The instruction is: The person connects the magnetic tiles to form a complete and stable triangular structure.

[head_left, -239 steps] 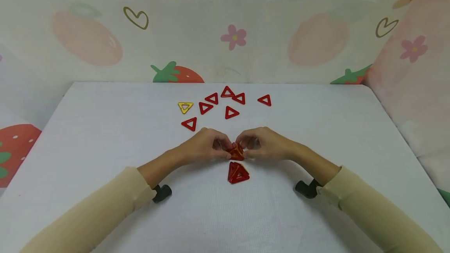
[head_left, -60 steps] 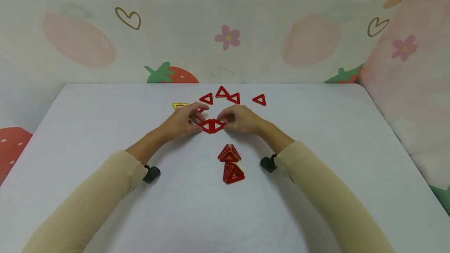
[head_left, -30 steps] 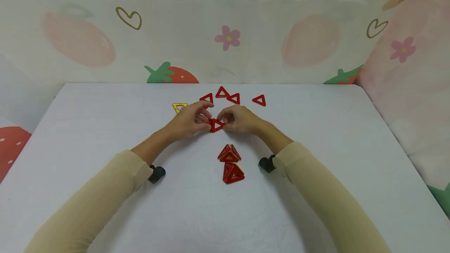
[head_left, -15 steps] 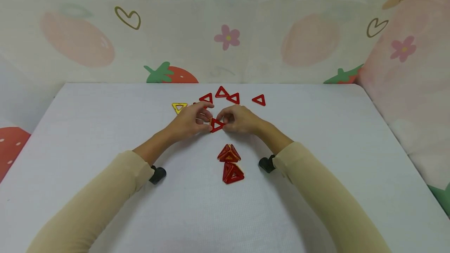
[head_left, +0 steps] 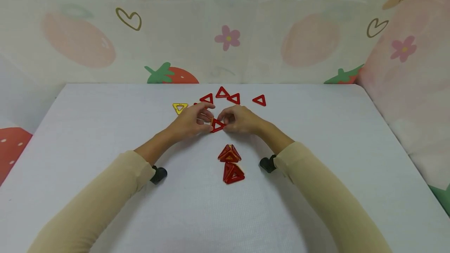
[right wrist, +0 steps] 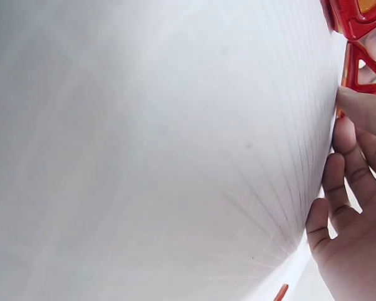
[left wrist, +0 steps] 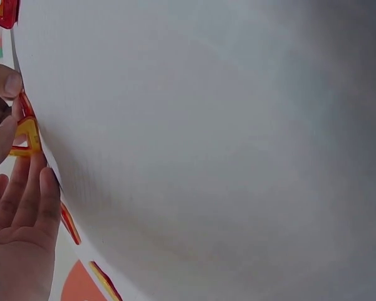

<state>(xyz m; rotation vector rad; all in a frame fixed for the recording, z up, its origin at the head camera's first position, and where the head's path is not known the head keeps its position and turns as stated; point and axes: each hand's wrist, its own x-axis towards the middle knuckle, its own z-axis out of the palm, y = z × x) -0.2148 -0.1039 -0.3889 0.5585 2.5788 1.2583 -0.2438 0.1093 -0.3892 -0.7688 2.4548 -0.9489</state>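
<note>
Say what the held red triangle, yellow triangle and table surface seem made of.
Held red triangle: likely smooth, glossy plastic; sheen shows in the right wrist view. Yellow triangle: probably glossy plastic too, given its similar hollow shape. Table surface: fairly matte, perhaps fabric or vinyl; fine lines show, material uncertain.

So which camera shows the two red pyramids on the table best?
The head view: the farther red pyramid and nearer red pyramid both show uncropped. The left wrist view has only a cropped red corner at top left, the right wrist view a cropped red piece at top right; each probably belongs to a pyramid.
</note>
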